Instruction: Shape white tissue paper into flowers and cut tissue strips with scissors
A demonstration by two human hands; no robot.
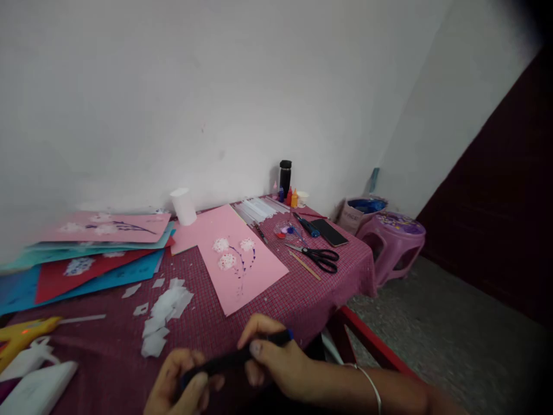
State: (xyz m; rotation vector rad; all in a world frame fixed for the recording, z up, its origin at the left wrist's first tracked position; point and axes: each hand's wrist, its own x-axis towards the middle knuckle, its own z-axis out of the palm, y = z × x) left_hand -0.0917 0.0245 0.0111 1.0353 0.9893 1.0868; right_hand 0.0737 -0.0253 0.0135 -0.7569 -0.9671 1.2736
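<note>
A black marker pen (233, 360) with blue ends is held level at the near table edge, between both hands. My left hand (181, 383) is closed on its left end. My right hand (276, 357) grips the other end between thumb and fingers, a blue tip poking out past them. Just beyond lies a pink sheet (259, 268) bearing white paper flowers (227, 261) and dark purple painted marks like stems. Left of the sheet, small white paper pieces (166, 308) are scattered in a loose pile.
Black-handled scissors (319, 256), a wooden stick (305, 265), a blue cutter (307, 225) and a phone (329, 231) lie at right. Paint bottles (292, 197) and a black flask (285, 177) stand behind. Stacked coloured sheets (99, 262) and a yellow glue gun (30, 331) occupy the left.
</note>
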